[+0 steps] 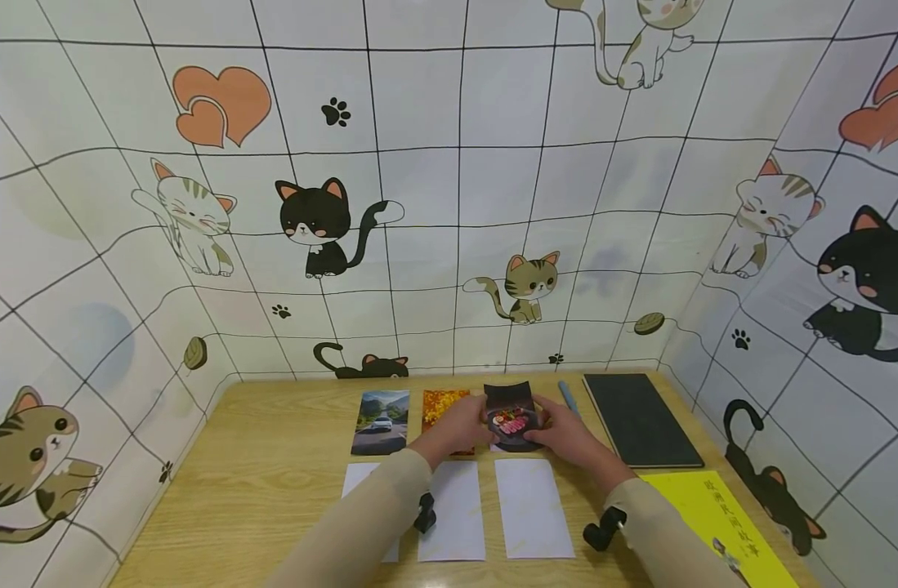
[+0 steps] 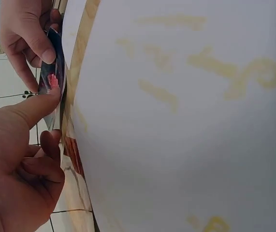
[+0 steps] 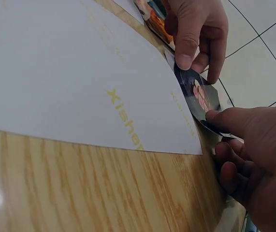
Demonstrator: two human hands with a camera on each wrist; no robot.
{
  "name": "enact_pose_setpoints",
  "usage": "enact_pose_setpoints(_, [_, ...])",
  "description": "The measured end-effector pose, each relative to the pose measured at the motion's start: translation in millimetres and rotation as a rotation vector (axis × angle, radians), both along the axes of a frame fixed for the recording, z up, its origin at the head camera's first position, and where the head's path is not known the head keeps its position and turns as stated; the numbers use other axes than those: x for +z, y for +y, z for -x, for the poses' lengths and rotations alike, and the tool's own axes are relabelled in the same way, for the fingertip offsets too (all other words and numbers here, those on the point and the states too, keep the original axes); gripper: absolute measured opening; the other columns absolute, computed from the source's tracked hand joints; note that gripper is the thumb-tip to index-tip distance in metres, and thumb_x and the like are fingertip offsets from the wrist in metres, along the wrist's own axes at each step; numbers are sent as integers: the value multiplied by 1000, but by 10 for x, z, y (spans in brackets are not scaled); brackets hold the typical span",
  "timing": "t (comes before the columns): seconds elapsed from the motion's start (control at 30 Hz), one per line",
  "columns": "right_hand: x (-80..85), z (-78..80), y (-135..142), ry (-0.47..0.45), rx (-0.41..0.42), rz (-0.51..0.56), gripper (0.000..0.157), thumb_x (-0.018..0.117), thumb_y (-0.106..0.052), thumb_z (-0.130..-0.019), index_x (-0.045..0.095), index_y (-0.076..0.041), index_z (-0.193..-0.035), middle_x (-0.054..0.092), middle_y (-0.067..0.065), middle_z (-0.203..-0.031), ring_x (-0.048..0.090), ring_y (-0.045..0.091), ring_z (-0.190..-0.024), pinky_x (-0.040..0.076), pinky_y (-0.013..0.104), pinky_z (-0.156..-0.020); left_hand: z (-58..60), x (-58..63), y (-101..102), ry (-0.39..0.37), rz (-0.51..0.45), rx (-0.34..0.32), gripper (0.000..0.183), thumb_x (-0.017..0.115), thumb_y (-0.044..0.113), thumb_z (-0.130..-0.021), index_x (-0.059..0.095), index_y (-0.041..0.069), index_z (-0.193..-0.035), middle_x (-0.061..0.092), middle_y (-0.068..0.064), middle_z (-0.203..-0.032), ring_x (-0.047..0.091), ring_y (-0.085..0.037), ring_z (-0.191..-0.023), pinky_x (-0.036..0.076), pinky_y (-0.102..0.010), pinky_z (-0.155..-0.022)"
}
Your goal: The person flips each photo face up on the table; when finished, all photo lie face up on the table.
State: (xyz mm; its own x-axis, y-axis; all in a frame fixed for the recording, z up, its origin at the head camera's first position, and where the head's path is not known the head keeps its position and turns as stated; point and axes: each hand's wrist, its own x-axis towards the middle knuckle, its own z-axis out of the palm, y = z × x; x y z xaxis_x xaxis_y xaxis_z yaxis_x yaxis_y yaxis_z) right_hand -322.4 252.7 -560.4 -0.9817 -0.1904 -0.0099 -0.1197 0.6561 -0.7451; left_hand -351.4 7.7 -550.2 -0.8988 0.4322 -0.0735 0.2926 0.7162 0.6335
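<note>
A dark photo print of sliced meat on a plate is held at the back of the table, slightly bowed. My left hand pinches its left edge, thumb on the picture side; in the left wrist view that thumb lies near the pink meat. At the opposite edge my right hand pinches it too, and the right wrist view shows the right thumb on its face. A sliver of white shows beneath the print. Partly behind my left hand lies a print of orange-yellow foliage.
A car-on-road print lies at the left of the back row. White, face-down sheets with faint yellow lettering form a front row, one partly under my left sleeve. To the right are a blue pen, a black notebook and a yellow booklet.
</note>
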Motion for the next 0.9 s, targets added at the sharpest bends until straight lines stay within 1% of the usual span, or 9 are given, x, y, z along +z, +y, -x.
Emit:
enact_pose_setpoints(0.17, [-12, 37, -8, -5, 5, -43, 83, 87, -12, -97, 43, 6, -165, 62, 4, -94, 55, 18, -76, 45, 32, -65, 16, 26, 22, 6, 77, -2, 43, 96, 28, -90, 68, 9, -117, 65, 1, -96, 60, -19, -86, 55, -35, -80])
enact_pose_setpoints(0.33, [-8, 44, -7, 9, 14, -85, 77, 87, -14, -97, 49, 9, -160, 62, 4, -89, 55, 18, -74, 44, 34, -67, 40, 8, 29, 2, 115, 11, 49, 96, 31, -90, 70, 7, -124, 68, 2, -98, 62, -17, -86, 57, -34, -82])
enact_pose_setpoints(0.43, [-12, 52, -1, -6, 12, -101, 76, 88, -16, -97, 51, 10, -158, 66, 3, -93, 58, 18, -80, 48, 35, -72, 39, 3, 31, 7, 129, 11, 55, 96, 31, -89, 70, 5, -130, 70, 1, -99, 62, -17, -86, 59, -35, -84])
enact_pose_setpoints(0.57, [-15, 59, 5, -29, -4, -99, 76, 89, -18, -96, 53, 9, -157, 70, 3, -100, 60, 18, -87, 51, 36, -79, 42, -9, 34, 9, 139, 14, 58, 96, 32, -89, 70, 4, -133, 74, -1, -103, 63, -16, -84, 60, -35, -83])
enact_pose_setpoints(0.67, [-13, 55, 8, -35, -7, -86, 75, 89, -19, -96, 54, 9, -156, 67, 4, -94, 59, 19, -81, 48, 35, -72, 52, -30, 34, 1, 140, 21, 56, 96, 33, -90, 71, 5, -132, 74, -1, -105, 62, -16, -83, 59, -33, -79])
enact_pose_setpoints(0.77, [-23, 64, 21, -41, -11, -79, 75, 89, -20, -96, 55, 9, -155, 63, 4, -87, 55, 19, -73, 44, 34, -65, 49, -37, 27, -6, 137, 28, 50, 96, 33, -90, 72, 7, -124, 75, -2, -109, 62, -16, -82, 58, -33, -78])
enact_pose_setpoints(0.9, [-41, 86, 51, -48, -11, -74, 76, 90, -21, -96, 54, 9, -156, 63, 3, -83, 54, 17, -68, 43, 33, -61, 34, -21, 20, -12, 134, 33, 41, 96, 33, -90, 71, 10, -113, 76, -3, -117, 62, -16, -83, 59, -33, -81])
